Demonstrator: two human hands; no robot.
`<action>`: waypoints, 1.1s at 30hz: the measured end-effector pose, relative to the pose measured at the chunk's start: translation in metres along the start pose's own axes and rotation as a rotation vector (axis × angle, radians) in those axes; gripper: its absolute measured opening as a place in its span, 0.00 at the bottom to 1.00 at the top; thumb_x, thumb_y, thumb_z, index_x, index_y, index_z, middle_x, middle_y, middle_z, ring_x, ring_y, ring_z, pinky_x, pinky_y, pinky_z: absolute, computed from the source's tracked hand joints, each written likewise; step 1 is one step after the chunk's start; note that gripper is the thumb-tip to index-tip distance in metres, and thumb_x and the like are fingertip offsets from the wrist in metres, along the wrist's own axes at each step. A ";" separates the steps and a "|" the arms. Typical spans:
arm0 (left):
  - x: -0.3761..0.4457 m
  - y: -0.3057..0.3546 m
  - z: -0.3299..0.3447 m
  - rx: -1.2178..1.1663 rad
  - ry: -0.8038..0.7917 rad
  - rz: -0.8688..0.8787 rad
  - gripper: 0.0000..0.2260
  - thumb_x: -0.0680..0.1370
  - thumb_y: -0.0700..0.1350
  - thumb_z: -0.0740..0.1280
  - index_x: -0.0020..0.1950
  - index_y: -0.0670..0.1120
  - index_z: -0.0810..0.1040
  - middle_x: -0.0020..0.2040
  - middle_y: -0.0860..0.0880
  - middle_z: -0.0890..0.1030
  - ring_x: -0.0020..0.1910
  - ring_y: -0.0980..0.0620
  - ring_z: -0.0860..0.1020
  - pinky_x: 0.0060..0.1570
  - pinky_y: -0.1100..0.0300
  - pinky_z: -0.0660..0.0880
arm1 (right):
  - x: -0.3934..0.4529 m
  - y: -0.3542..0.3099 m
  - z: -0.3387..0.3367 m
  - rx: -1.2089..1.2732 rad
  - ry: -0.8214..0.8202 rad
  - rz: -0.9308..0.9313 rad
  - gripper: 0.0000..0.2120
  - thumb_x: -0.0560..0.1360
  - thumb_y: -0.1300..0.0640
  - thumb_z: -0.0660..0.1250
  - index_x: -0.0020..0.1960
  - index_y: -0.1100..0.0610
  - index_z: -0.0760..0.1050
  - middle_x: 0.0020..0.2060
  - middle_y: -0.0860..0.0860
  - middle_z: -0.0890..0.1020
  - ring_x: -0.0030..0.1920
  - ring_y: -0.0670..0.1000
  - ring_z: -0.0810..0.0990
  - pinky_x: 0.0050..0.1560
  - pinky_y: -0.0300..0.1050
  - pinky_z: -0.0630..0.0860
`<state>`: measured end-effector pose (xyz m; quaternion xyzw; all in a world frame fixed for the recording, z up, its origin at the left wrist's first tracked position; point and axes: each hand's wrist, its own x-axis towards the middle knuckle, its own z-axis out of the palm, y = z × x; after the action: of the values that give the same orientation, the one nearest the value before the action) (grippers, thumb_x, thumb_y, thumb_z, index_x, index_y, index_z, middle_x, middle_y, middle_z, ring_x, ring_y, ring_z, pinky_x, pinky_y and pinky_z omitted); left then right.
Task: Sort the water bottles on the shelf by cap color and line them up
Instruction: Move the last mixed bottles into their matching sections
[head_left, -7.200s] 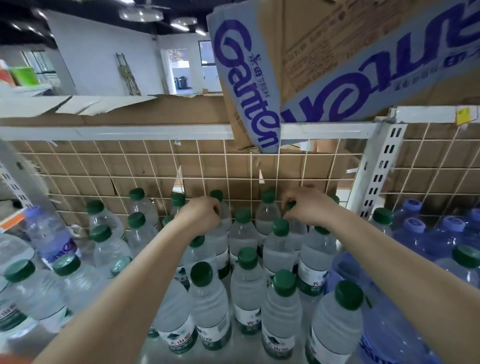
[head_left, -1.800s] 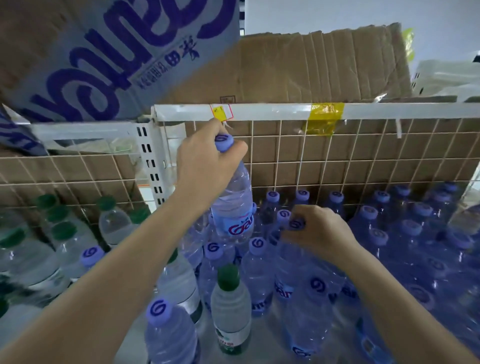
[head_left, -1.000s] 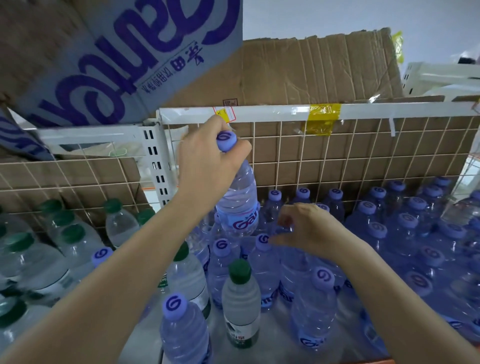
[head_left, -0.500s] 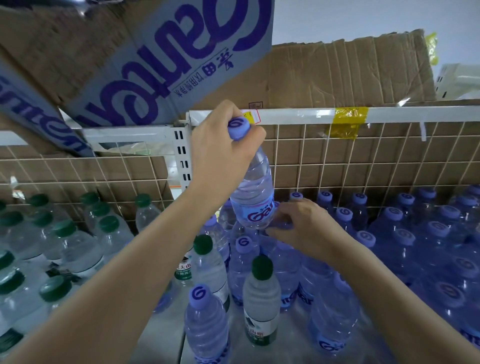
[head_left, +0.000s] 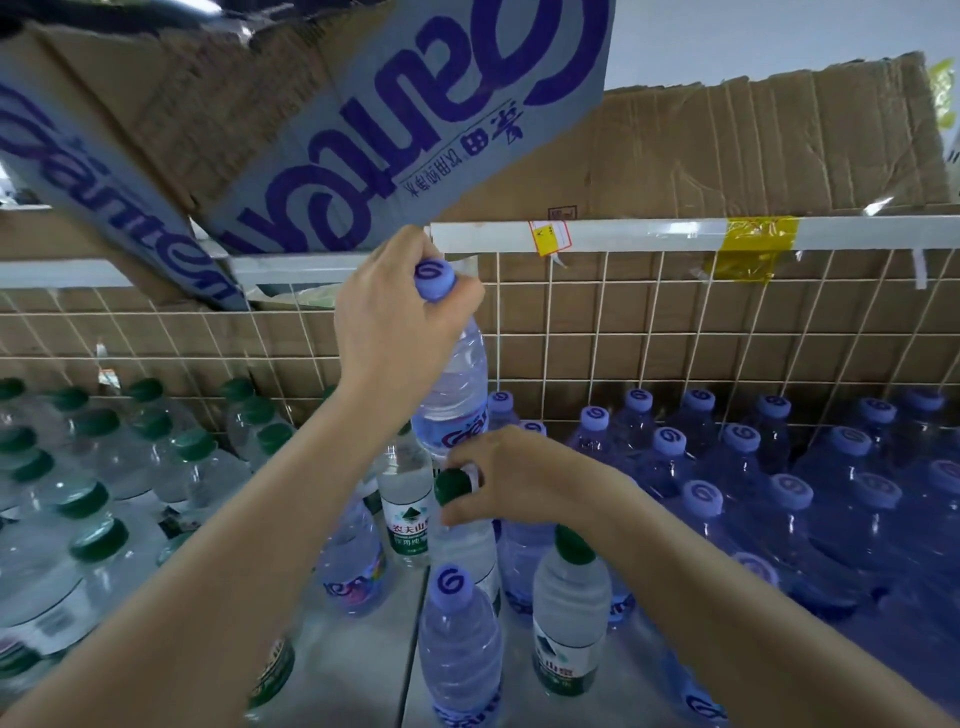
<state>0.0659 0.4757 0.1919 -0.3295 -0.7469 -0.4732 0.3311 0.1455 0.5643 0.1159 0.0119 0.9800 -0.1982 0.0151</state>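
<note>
My left hand (head_left: 400, 332) grips a purple-capped bottle (head_left: 457, 384) by its neck and holds it raised above the shelf. Below it, my right hand (head_left: 514, 478) pinches the cap of a green-capped bottle (head_left: 453, 488) that stands among purple ones in the middle. Green-capped bottles (head_left: 98, 499) crowd the left part of the shelf. Purple-capped bottles (head_left: 753, 483) fill the right part. Near the front stand one more purple-capped bottle (head_left: 457, 639) and a green-capped bottle (head_left: 571, 608).
A wire grid backed with cardboard (head_left: 675, 322) closes the shelf's rear. A white rail (head_left: 649, 234) runs over it, and a folded printed carton (head_left: 363, 130) hangs down from the shelf above. The grey shelf floor (head_left: 363, 670) shows between the front bottles.
My right hand has left the purple bottles and taken hold of a green cap. My left hand still holds the raised purple-capped bottle. The view has shifted slightly to the left.
</note>
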 end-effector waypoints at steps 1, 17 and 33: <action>0.000 -0.005 -0.002 0.007 -0.002 -0.012 0.09 0.67 0.48 0.63 0.37 0.43 0.68 0.31 0.51 0.70 0.33 0.50 0.66 0.33 0.63 0.63 | 0.003 -0.002 0.003 -0.012 -0.005 0.005 0.22 0.72 0.46 0.72 0.60 0.58 0.76 0.53 0.53 0.80 0.53 0.53 0.77 0.56 0.51 0.76; -0.043 -0.062 -0.003 0.110 -0.267 -0.192 0.09 0.71 0.46 0.66 0.38 0.42 0.70 0.34 0.45 0.77 0.36 0.41 0.73 0.36 0.52 0.69 | -0.026 -0.001 -0.055 0.451 0.574 0.006 0.09 0.69 0.45 0.73 0.39 0.49 0.78 0.29 0.42 0.77 0.30 0.39 0.70 0.33 0.32 0.68; -0.105 -0.091 0.022 0.139 -0.848 -0.288 0.10 0.75 0.38 0.63 0.35 0.48 0.68 0.37 0.47 0.77 0.33 0.53 0.69 0.31 0.60 0.63 | -0.048 -0.027 -0.061 0.488 1.067 0.019 0.15 0.71 0.42 0.69 0.43 0.54 0.77 0.34 0.53 0.78 0.33 0.45 0.71 0.38 0.46 0.71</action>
<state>0.0476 0.4465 0.0558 -0.3639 -0.8848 -0.2864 -0.0518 0.1910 0.5619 0.1843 0.1220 0.7779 -0.3845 -0.4819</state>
